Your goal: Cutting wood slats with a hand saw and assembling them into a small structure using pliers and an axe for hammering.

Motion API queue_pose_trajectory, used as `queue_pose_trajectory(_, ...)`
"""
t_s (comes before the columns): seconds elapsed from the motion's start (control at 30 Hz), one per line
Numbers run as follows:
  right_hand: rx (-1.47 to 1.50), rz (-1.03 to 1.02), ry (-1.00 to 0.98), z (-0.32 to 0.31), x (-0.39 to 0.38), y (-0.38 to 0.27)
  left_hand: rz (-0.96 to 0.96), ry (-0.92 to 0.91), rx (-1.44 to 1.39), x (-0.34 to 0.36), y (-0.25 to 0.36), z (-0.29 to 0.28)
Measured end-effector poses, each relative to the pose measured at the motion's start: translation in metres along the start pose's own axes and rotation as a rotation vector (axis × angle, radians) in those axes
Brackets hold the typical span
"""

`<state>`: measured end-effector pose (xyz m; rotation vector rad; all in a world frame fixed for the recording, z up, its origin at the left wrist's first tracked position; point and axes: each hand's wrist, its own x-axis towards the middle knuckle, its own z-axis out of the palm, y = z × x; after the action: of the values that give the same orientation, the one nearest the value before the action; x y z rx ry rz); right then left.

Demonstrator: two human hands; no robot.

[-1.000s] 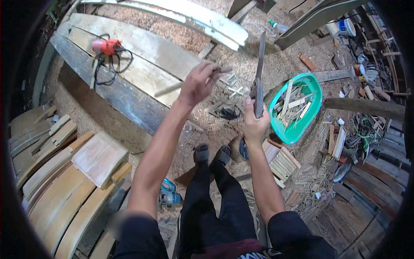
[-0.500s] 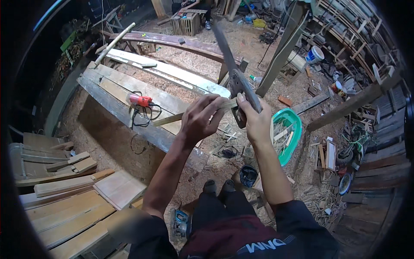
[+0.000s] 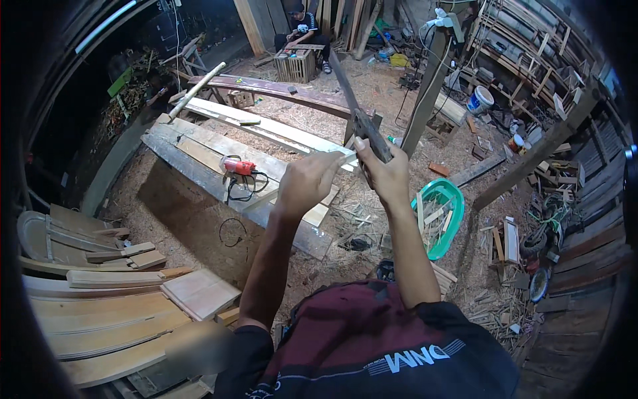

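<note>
My right hand [image 3: 387, 166] grips a dark handsaw [image 3: 351, 100] by its handle. Its long blade points up and away from me, slightly to the left. Close beside it, on the left, my left hand [image 3: 307, 183] is raised with the fingers pressed together around a thin wooden strip [image 3: 264, 201]. Part of that strip shows behind the wrist; the rest is mostly hidden by the hand. Below and beyond the left hand, a red power tool [image 3: 239, 166] with a black cord lies on a plank bench [image 3: 193, 174].
A green basin [image 3: 454, 223] of wood scraps stands right of my right forearm. An upright post [image 3: 425, 96] rises beyond it. Stacked boards [image 3: 106, 312] lie at lower left. Across the shop, another person [image 3: 307, 36] sits behind a slatted crate [image 3: 297, 68]. Offcuts litter the floor.
My view has tilted up, bringing the seated person more fully into sight. The left hand has straightened its fingers and turned its back more toward me. My right hand still holds the saw.
</note>
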<state>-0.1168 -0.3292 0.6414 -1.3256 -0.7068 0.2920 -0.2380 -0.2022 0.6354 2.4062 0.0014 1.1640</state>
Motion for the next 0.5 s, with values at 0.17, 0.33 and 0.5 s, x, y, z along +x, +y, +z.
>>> queue_pose_trajectory(0.17, -0.045, 0.002, 0.004, 0.004, -0.003, -0.010, -0.212, -0.052, -0.042, 0.010, 0.021, -0.021)
queue_pose_trajectory(0.33, 0.055, -0.015, 0.072, 0.009, -0.005, -0.006, -0.329, -0.112, -0.084, 0.014, 0.027, -0.030)
queue_pose_trajectory(0.5, 0.071, 0.036, -0.043, 0.007, -0.003, -0.017, -0.279, 0.032, -0.030, 0.008, 0.026, -0.035)
